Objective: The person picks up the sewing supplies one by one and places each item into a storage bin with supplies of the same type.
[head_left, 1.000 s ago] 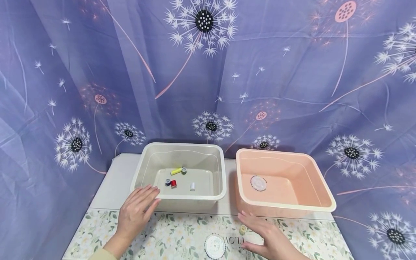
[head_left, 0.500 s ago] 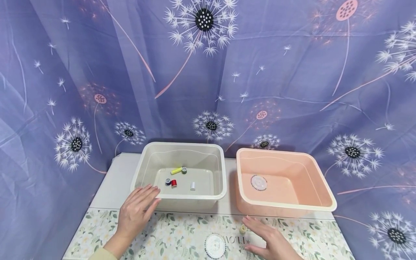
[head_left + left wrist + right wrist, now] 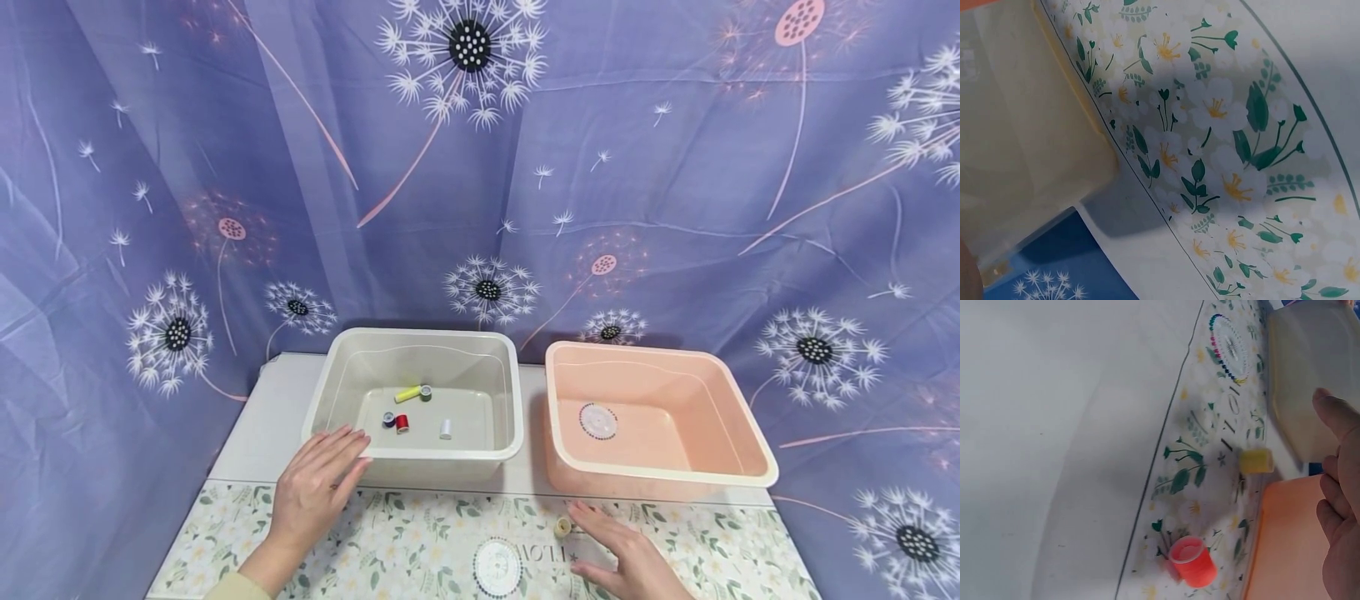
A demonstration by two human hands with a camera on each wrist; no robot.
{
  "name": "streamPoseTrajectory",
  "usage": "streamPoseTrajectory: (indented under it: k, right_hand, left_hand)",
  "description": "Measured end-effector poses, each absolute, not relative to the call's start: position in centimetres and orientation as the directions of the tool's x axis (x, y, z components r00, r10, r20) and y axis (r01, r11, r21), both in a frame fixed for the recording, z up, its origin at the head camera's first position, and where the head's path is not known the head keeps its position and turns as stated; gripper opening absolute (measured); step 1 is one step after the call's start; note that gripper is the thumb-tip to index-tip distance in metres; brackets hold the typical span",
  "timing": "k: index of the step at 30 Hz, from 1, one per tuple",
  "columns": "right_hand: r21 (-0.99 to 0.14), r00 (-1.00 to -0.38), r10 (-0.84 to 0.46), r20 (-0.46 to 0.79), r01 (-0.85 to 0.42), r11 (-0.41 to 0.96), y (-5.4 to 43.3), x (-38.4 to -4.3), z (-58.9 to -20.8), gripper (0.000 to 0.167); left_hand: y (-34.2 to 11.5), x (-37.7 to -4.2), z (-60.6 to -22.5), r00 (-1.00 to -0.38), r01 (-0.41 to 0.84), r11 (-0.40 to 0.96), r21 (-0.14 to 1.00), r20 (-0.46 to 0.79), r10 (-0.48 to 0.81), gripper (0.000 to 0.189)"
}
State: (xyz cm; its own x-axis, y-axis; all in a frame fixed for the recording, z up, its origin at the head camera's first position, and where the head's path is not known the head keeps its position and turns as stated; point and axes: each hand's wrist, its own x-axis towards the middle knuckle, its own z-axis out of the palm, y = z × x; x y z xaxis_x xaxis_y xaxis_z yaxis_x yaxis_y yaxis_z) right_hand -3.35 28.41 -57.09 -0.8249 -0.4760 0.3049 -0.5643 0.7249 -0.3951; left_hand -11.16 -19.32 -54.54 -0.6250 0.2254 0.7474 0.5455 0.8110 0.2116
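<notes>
My left hand point(image 3: 318, 479) rests its straight fingers on the near left rim of the grey bin point(image 3: 450, 456). Several thread spools lie in that bin: a yellow one point(image 3: 407, 394), a dark grey one point(image 3: 426, 392), a dark blue one point(image 3: 388, 420), a red spool point(image 3: 402, 423) and a white spool point(image 3: 446, 429). Over the mat, my right hand point(image 3: 626, 554) holds nothing, thumb apart from extended fingers. By its fingertips is a pale yellow thread spool point(image 3: 562, 527), also a blurred yellow spool point(image 3: 1255, 460) in the right wrist view, where a coral thread spool point(image 3: 1193, 561) shows too.
A peach bin point(image 3: 675, 475) stands to the right, with a pin wheel point(image 3: 597, 422) inside. Another pin wheel point(image 3: 497, 567) lies on the floral mat point(image 3: 420, 542). Behind the bins hangs a blue dandelion curtain point(image 3: 420, 167).
My right hand has shifted slightly right and toward me, uncovering more of the mat's printed lettering. The left hand stays at the grey bin's rim, and the spools have not moved.
</notes>
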Motion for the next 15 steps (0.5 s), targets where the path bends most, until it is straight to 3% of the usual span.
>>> streamPoseTrajectory:
  k: [15]
  right_hand:
    - [-0.417,-0.854,-0.435,0.286,-0.519,0.746,28.7,-3.6,-59.4,0.07]
  left_hand:
    - [-19.3,-11.2,-54.3,-0.628,0.558,0.802,0.213,0.74,0.24,0.054]
